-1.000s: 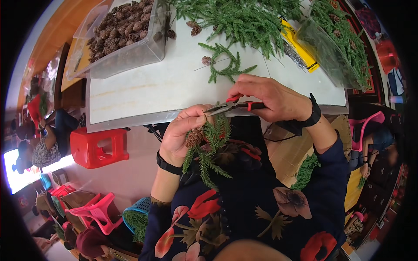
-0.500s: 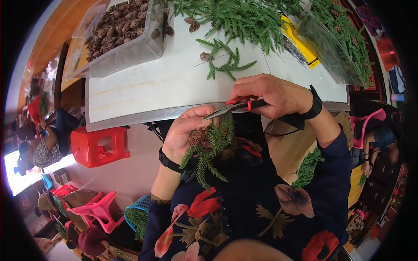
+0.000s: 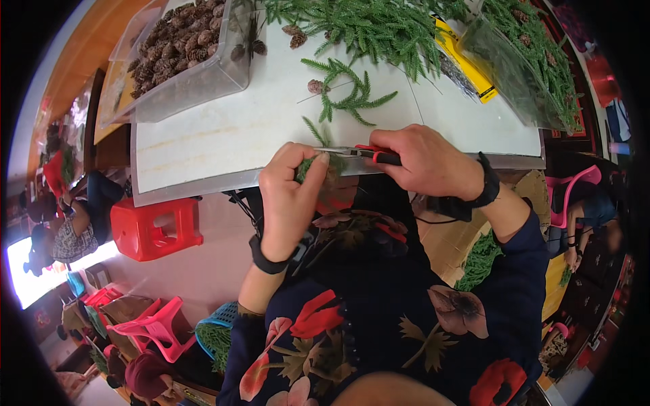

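Note:
Near the front edge of the white table (image 3: 203,145), my left hand (image 3: 288,186) pinches a green artificial pine sprig (image 3: 317,132), mostly hidden behind the fingers. My right hand (image 3: 430,162) is wrapped round long-nose pliers (image 3: 382,155) with red and black handles. The metal jaws reach the sprig right at my left fingertips; whether they grip a wire there I cannot make out. Beyond my hands lies another sprig bent into a ring (image 3: 352,101), with a pine cone (image 3: 316,86) on a thin wire beside it.
A clear plastic bin (image 3: 233,78) full of pine cones stands at the far left. Green sprigs (image 3: 386,34) are heaped at the back, next to a yellow-topped packet (image 3: 474,78) and a clear bag (image 3: 494,68) of greenery. A red stool (image 3: 156,230) stands on the floor at left.
My left hand has turned over and risen to the table edge with the sprig, whose pine cone is now out of sight. The pliers have moved slightly up and now point left.

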Motion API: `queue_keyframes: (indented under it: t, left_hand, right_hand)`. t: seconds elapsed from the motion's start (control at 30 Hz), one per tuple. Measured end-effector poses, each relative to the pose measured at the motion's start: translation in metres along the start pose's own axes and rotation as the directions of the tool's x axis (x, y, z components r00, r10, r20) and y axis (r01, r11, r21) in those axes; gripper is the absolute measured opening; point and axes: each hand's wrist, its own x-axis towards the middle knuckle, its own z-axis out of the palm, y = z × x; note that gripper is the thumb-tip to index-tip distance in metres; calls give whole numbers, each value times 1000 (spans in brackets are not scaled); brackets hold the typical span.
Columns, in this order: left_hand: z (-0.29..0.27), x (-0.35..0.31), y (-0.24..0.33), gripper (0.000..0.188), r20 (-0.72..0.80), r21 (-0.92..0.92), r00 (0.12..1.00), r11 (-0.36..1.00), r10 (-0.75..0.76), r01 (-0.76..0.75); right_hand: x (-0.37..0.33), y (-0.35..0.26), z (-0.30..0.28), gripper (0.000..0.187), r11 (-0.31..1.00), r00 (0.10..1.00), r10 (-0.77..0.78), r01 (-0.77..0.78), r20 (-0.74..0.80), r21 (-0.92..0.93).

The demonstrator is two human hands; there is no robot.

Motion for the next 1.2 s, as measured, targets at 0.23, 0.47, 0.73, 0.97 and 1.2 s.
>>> queue_keyframes:
  t: [0.23, 0.47, 0.73, 0.97, 1.2]
  left_hand:
    - [10, 0, -6, 8, -217, 232, 949, 957, 227, -176]
    - [-4, 0, -7, 10, 37, -517, 961, 818, -275, 254]
    - [-18, 0, -12, 12, 226, -670, 931, 648, -287, 362]
    - [-27, 2, -25, 14, 431, -722, 875, 497, -220, 481]
    - [-20, 0, -8, 14, 483, -775, 839, 324, -251, 543]
  right_hand:
    - [0, 0, 13, 22, 998, 994, 64, -61, -92, 32]
    - [9, 24, 3, 32, 975, 966, -212, 218, -145, 30]
    - [22, 31, -2, 45, 929, 919, -369, 366, -139, -50]
    - [33, 31, -2, 42, 884, 880, -456, 465, -134, 44]
    - [34, 26, -1, 32, 907, 911, -403, 411, -90, 95]
